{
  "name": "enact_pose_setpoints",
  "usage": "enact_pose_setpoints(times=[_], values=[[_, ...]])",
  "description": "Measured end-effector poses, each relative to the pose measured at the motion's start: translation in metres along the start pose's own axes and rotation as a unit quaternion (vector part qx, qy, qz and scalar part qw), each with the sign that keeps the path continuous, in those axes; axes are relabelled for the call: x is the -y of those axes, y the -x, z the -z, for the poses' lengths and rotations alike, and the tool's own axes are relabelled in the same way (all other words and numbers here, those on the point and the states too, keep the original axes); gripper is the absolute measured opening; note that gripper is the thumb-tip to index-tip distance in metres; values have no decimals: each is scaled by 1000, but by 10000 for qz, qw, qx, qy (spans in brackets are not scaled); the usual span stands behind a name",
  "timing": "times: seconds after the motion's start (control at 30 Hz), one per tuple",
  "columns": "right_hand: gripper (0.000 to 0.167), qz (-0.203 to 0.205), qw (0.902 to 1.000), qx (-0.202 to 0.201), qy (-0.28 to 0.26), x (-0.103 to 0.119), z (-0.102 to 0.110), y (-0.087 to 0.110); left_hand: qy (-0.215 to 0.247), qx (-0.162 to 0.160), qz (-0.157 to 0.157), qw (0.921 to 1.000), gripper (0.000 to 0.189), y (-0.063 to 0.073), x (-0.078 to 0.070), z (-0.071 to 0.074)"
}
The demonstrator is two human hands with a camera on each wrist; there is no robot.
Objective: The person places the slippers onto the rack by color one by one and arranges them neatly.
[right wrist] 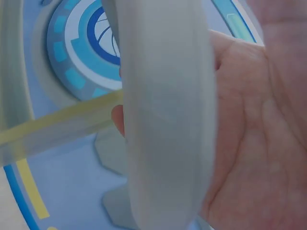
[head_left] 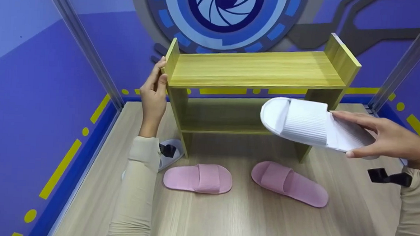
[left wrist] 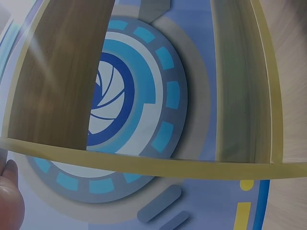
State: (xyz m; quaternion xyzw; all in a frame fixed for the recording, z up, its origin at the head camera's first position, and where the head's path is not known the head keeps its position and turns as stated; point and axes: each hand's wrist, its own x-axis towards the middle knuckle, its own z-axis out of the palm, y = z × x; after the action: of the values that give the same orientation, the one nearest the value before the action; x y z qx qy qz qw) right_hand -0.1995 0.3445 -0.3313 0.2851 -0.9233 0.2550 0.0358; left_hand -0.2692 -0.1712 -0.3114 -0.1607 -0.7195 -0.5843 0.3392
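The upper left side of the wooden shelf (head_left: 255, 68) is gripped by the left hand (head_left: 154, 93), with the thumb laid toward the front edge and the fingers bent round the outer face. By the right hand (head_left: 392, 138) a white slipper (head_left: 305, 123) is pinched at its heel end, the thumb set on the near edge and the fingers on the far one. The slipper is held up in front of the right part of the shelf, its toe turned to the left and its ribbed strap facing up; in the right wrist view much of the shelf is hidden by it. Both forearms are covered by beige sleeves (head_left: 134, 196), and a black clip (head_left: 390, 177) is worn at each wrist.

The shelf is made up of two boards set between upright side panels, and its back is left open. In front of it, two pink slippers (head_left: 208, 179) are laid well apart on the floor (head_left: 244, 224), their toes turned toward each other. Beside the shelf's left foot, another white slipper (head_left: 179, 147) is partly hidden by the left sleeve and clip. The shelf is backed by a blue and purple wall (head_left: 106, 37), marked with a large round design (head_left: 224, 11) and yellow dashes, and the corners are edged by metal posts (head_left: 84, 46).
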Motion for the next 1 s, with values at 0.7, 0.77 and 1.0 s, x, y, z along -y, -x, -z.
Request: enact_pose_setpoints(times=[0.7, 0.77, 1.0], values=[[95, 445, 9873, -1396, -610, 32, 0, -29, 189, 15, 69, 9998, 38, 2, 0, -1], [94, 261, 9865, -1492, -628, 35, -2, -31, 185, 12, 66, 9998, 38, 2, -1, -1], [88, -262, 9828, -1690, -699, 48, -8, -37, 147, -30, -25, 9999, 37, 0, 5, -1]])
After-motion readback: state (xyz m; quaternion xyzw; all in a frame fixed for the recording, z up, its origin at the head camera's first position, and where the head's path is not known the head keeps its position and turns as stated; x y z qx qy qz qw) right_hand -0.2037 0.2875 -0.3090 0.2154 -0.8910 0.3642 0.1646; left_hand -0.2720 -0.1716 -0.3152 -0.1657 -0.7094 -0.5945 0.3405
